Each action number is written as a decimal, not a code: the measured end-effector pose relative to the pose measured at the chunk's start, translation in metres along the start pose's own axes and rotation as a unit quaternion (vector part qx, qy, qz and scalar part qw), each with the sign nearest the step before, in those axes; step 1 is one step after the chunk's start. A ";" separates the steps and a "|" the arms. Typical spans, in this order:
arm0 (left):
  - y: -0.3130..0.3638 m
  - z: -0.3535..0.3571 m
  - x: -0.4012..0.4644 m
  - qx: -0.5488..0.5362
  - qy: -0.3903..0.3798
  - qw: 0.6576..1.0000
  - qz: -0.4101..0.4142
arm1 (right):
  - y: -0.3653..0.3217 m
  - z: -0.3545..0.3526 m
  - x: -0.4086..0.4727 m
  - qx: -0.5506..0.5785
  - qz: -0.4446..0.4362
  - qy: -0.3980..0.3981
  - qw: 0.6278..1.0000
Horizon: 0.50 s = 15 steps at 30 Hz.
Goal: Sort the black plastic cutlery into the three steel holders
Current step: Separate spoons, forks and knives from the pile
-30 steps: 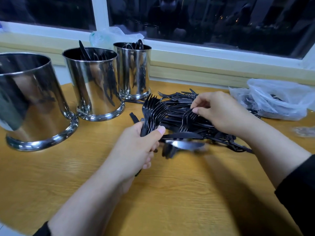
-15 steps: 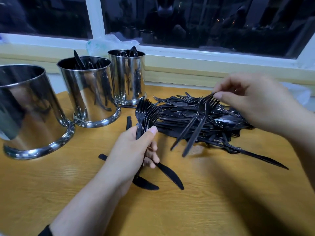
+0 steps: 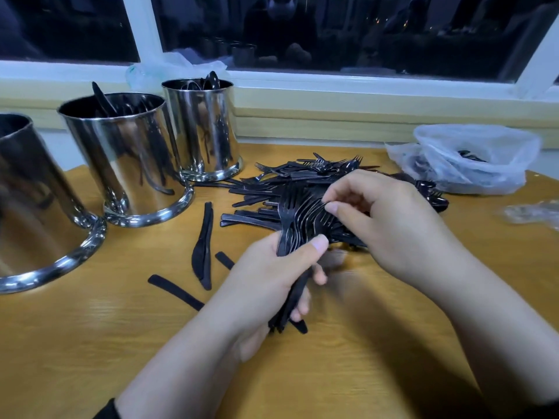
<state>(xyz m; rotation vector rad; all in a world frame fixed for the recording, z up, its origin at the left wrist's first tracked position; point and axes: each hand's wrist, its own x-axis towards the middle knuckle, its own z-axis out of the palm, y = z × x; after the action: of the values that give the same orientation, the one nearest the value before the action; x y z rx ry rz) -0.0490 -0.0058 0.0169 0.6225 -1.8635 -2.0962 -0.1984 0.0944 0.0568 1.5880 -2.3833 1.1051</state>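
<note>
Wooden table (image 3: 90, 343), left hand (image 3: 272, 276) gripping forks (image 3: 305, 213)

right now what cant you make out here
Head view only:
- Left holder: cut off by the left edge, contents hidden.
- Bag: cloudy plastic blurs what is inside.
- Fork count: bunched in the left hand, too overlapped.
- Right hand fingertips: what they pinch is unclear.

Black forks (image 3: 298, 220) fanned in bunch; cutlery pile (image 3: 290, 179) behind; loose knife (image 3: 203, 247) flat; three shiny holders (image 3: 130, 158) upright left.
</note>
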 end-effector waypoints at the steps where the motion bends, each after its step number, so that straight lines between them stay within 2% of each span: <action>1: -0.002 0.003 0.002 -0.006 -0.004 1.000 -0.002 | 0.004 0.000 -0.002 0.011 0.010 0.018 1.000; 4: -0.006 0.007 0.009 -0.005 0.003 1.000 -0.005 | 0.029 -0.015 -0.012 0.064 0.084 0.136 0.985; 6: -0.007 0.009 0.012 0.004 0.008 1.000 -0.001 | 0.053 -0.027 -0.024 0.054 0.128 0.169 0.976; 9: -0.007 0.014 0.017 0.021 0.020 1.000 0.003 | 0.078 -0.035 -0.040 -0.015 0.157 0.109 0.981; 15: -0.007 0.024 0.024 0.034 0.031 0.999 0.016 | 0.098 -0.043 -0.046 -0.071 0.162 -0.010 0.984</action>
<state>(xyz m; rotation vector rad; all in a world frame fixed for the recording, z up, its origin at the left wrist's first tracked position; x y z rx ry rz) -0.0807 0.0047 0.0088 0.6605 -1.9038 -1.9783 -0.2719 0.1757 0.0181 1.2035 -2.7324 0.9372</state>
